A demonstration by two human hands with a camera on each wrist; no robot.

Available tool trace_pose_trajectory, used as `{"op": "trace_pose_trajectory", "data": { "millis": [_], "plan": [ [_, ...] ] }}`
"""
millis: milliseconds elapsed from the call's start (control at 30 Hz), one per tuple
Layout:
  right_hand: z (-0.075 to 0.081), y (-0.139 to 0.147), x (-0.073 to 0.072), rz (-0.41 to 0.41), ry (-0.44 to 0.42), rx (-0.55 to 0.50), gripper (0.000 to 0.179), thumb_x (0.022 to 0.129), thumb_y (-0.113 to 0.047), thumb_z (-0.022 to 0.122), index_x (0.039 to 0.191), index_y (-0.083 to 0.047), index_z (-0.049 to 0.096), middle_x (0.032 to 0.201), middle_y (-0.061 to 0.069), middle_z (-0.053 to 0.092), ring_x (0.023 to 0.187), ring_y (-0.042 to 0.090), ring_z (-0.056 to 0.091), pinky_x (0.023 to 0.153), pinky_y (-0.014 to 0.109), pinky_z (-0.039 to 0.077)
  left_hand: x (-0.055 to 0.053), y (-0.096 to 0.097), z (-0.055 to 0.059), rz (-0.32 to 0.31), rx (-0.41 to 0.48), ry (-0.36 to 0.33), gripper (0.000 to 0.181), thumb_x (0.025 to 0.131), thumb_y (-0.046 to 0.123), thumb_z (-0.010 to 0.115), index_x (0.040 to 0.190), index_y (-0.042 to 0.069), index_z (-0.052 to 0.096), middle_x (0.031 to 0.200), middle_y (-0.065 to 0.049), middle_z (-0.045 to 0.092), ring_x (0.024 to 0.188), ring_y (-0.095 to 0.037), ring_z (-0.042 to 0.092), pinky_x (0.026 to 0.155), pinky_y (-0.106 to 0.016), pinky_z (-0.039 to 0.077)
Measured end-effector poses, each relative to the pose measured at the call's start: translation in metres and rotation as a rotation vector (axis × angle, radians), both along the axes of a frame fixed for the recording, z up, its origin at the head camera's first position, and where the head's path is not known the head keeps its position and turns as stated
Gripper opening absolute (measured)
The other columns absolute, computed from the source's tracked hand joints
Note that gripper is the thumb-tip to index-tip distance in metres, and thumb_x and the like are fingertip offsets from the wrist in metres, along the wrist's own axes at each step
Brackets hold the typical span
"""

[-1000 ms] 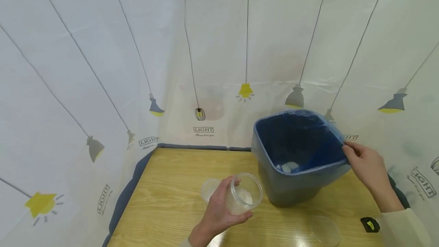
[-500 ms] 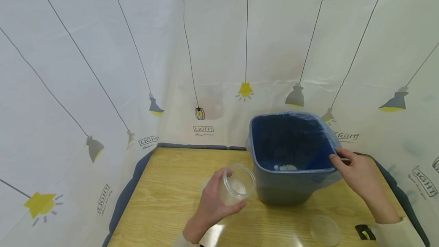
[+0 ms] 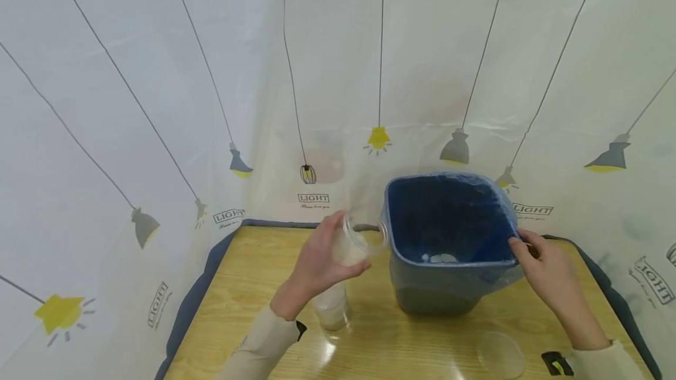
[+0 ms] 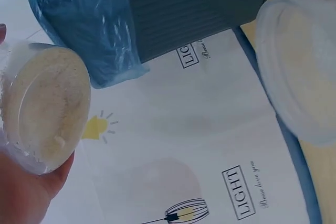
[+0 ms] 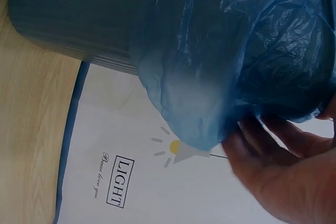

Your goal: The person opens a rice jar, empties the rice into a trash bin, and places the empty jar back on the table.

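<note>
- Left hand (image 3: 311,260) curls round a clear round plastic tub (image 3: 348,248) (tilted, pale contents (image 4: 52,108) inside);
- right hand (image 3: 551,277) pinches a thin blue plastic liner (image 5: 194,87) on a dark squarish bin (image 3: 435,302).

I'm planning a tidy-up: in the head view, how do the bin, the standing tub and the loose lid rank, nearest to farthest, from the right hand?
1. Bin: at the right hand, which holds the bag at its rim.
2. Loose lid: flat on the table, toward the wearer.
3. Standing tub: left of the bin.
</note>
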State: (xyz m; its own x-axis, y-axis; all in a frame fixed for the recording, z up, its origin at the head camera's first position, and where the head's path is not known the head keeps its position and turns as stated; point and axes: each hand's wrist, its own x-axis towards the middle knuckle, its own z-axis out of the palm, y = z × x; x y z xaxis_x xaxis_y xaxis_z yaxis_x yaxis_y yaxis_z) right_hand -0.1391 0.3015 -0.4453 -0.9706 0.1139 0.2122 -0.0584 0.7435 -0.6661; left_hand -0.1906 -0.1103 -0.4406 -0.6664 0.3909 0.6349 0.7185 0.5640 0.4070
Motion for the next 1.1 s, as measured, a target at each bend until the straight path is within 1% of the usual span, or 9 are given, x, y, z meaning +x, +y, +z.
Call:
{"op": "trace_pose_trajectory", "data": {
  "millis": [167,267,467,600,700,800,900,1000,1100],
  "plan": [
    [-0.002,0.001,0.001,0.016,0.008,-0.03,0.053,0.11,-0.029,0.046,0.141,0.013,0.052,0.134,0.04,0.056,0.109,0.057,0.062,0.08,0.063,0.054,-0.01,0.005,0.015,0.018,-0.072,-0.032,0.096,0.072,0.048,0.087,0.146,0.0,0.047,0.127,-0.015,0.064,0.107,-0.029,0.064,0.084,-0.047,0.057],
    [-0.004,0.002,0.002,0.018,0.009,-0.04,0.053,0.111,-0.03,0.045,0.142,0.013,0.052,0.134,0.04,0.056,0.109,0.057,0.062,0.079,0.06,0.054,-0.014,0.008,0.023,0.031,-0.122,-0.032,0.096,0.073,0.05,0.086,0.145,-0.001,0.048,0.124,-0.014,0.065,0.106,-0.029,0.065,0.085,-0.047,0.057],
    [-0.004,0.002,0.002,0.031,-0.021,-0.069,0.058,0.111,-0.033,0.041,0.145,0.013,0.047,0.137,0.042,0.052,0.114,0.06,0.057,0.085,0.068,0.049,-0.021,0.015,0.037,0.046,-0.245,0.063,0.096,0.072,0.053,0.088,0.144,0.003,0.048,0.12,-0.011,0.066,0.094,-0.023,0.063,0.072,-0.039,0.055],
    [-0.004,0.001,0.002,0.029,-0.022,-0.078,0.059,0.112,-0.034,0.04,0.146,0.013,0.046,0.137,0.042,0.052,0.115,0.06,0.056,0.087,0.069,0.048,-0.026,0.019,0.041,0.049,-0.304,0.108,0.097,0.071,0.052,0.09,0.145,0.004,0.048,0.12,-0.012,0.066,0.092,-0.022,0.063,0.071,-0.038,0.054],
    [-0.005,0.002,0.002,0.025,-0.017,-0.074,0.057,0.111,-0.033,0.041,0.146,0.013,0.046,0.136,0.042,0.053,0.115,0.059,0.057,0.085,0.064,0.051,-0.028,0.023,0.043,0.051,-0.335,0.133,0.097,0.071,0.052,0.091,0.145,0.004,0.049,0.121,-0.014,0.066,0.096,-0.025,0.064,0.075,-0.041,0.055],
    [-0.006,0.002,0.001,0.024,-0.008,-0.061,0.055,0.111,-0.031,0.041,0.145,0.012,0.048,0.133,0.041,0.055,0.112,0.056,0.06,0.079,0.05,0.054,-0.03,0.026,0.045,0.065,-0.384,0.164,0.098,0.071,0.055,0.089,0.145,0.005,0.049,0.123,-0.014,0.065,0.101,-0.028,0.065,0.081,-0.044,0.055],
    [-0.007,0.002,0.001,0.022,0.01,-0.044,0.053,0.111,-0.03,0.042,0.144,0.012,0.05,0.13,0.039,0.059,0.108,0.053,0.063,0.074,0.04,0.051,-0.032,0.028,0.047,0.077,-0.433,0.191,0.099,0.072,0.057,0.088,0.146,0.006,0.048,0.126,-0.013,0.065,0.107,-0.03,0.065,0.089,-0.046,0.054],
    [-0.008,0.002,0.001,0.023,0.026,-0.039,0.052,0.111,-0.029,0.042,0.143,0.012,0.05,0.127,0.039,0.061,0.106,0.052,0.063,0.074,0.041,0.051,-0.034,0.031,0.05,0.079,-0.469,0.213,0.099,0.072,0.057,0.088,0.147,0.006,0.048,0.13,-0.014,0.064,0.111,-0.032,0.064,0.095,-0.048,0.051],
    [-0.009,0.002,0.002,0.024,0.03,-0.044,0.053,0.112,-0.029,0.04,0.143,0.013,0.05,0.128,0.039,0.06,0.107,0.053,0.063,0.077,0.05,0.053,-0.035,0.034,0.054,0.08,-0.509,0.23,0.1,0.073,0.058,0.088,0.148,0.005,0.048,0.132,-0.014,0.063,0.115,-0.032,0.064,0.099,-0.048,0.05]
  ]
}}
